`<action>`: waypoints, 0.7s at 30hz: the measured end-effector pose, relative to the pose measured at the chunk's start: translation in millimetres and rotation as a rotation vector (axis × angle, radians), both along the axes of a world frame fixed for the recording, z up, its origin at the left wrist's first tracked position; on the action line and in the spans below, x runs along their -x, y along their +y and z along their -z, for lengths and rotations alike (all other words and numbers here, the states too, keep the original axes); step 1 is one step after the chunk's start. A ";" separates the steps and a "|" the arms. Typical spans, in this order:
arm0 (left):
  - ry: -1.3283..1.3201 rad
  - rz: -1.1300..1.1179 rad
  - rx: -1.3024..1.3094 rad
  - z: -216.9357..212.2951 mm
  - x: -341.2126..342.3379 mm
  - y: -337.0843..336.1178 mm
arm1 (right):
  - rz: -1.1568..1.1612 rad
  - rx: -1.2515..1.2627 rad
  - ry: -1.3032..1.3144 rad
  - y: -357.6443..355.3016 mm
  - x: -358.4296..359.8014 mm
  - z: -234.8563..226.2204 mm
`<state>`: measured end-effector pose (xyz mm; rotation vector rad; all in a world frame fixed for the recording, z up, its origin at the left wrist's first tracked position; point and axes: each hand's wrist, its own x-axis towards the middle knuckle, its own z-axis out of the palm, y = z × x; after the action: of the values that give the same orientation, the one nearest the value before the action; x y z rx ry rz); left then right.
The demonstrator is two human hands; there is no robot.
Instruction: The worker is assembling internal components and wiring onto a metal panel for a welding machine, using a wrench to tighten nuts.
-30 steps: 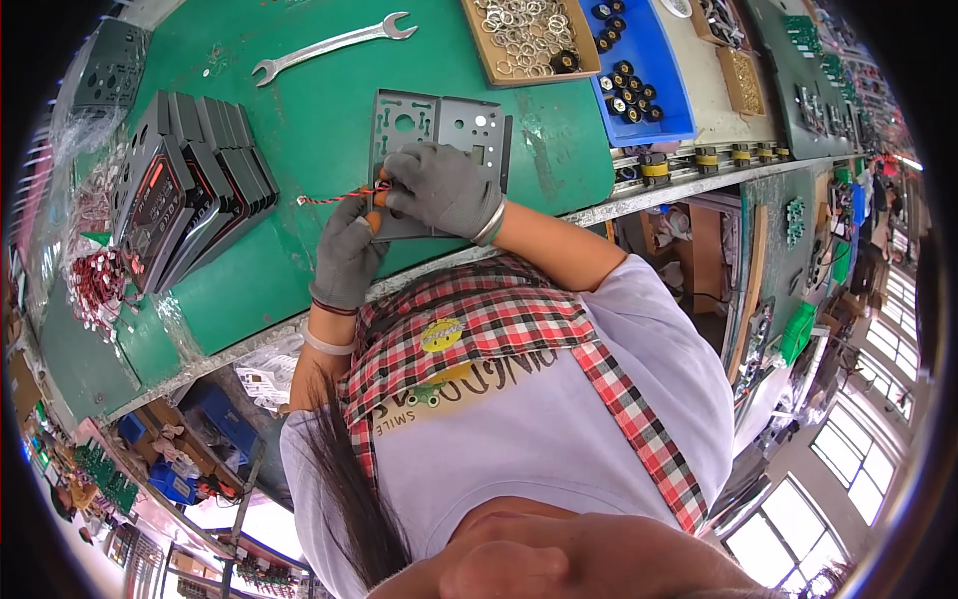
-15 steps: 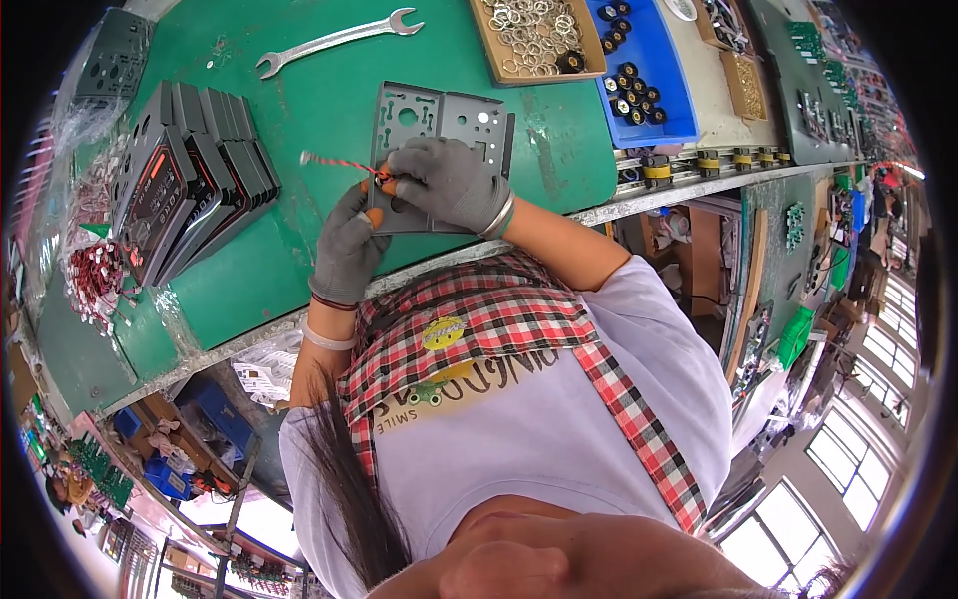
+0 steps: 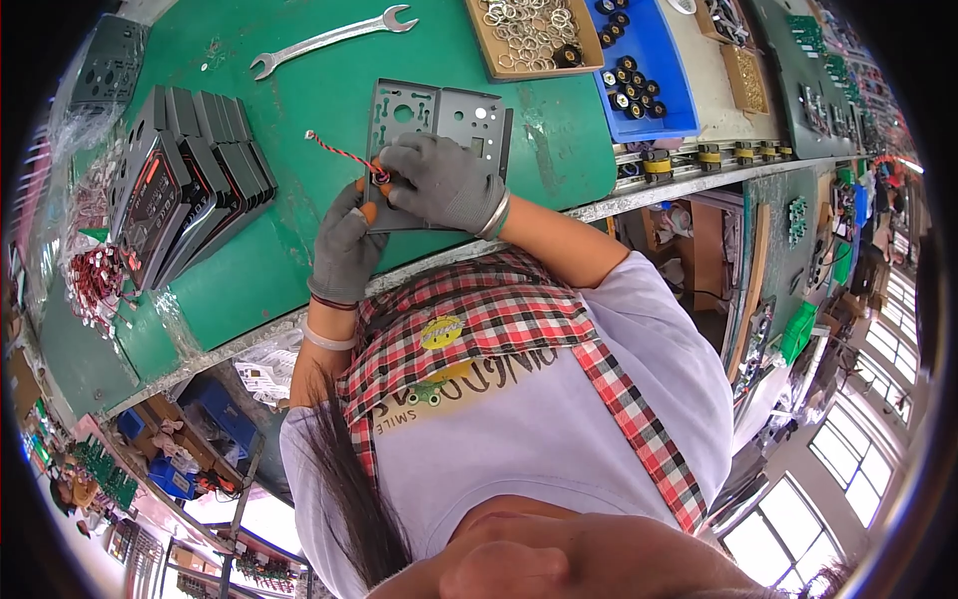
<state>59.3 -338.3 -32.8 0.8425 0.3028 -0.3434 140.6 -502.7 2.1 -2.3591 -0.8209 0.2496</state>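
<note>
A dark grey metal panel [image 3: 461, 103] with round and slotted cut-outs lies on the green bench in front of me. Its lower part is partly hidden by my hands. My right hand [image 3: 444, 182], in a grey glove with bare fingertips, is closed over the panel's left half and pinches the near end of a twisted red-and-white wire lead [image 3: 344, 153]. The lead's free end carries a small white connector and points to the far left. At the panel's left edge, my left hand [image 3: 344, 248], gloved alike, is closed with thumb and finger at the rim, close to the lead.
An open-end wrench [image 3: 334, 42] lies beyond the panel. Stacked printed metal housings [image 3: 200, 180] stand at left, beside a bundle of red-and-white leads [image 3: 95, 285]. At far right are a cardboard tray [image 3: 489, 50] of metal rings and a blue bin [image 3: 669, 125] of black round parts.
The lead's free end has swung farther away from me and now tilts upward in the picture. My right hand has shifted slightly left. The panel and wrench appear slightly shifted in view.
</note>
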 end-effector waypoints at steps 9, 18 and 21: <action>0.021 -0.075 0.173 1.9 -0.8 -3.8 | 0.002 -0.188 0.091 0.1 -4.4 11.1; -0.010 -0.088 0.126 -8.3 -3.4 -9.6 | 0.077 -0.201 0.005 3.4 -0.8 13.8; -0.042 -0.057 0.118 -11.5 -4.5 -11.3 | 0.052 -0.210 0.030 1.8 -1.5 14.2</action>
<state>63.8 -349.6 -21.3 0.7229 0.2641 -0.2869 142.2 -500.9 -12.1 -2.1712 -0.7326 0.1683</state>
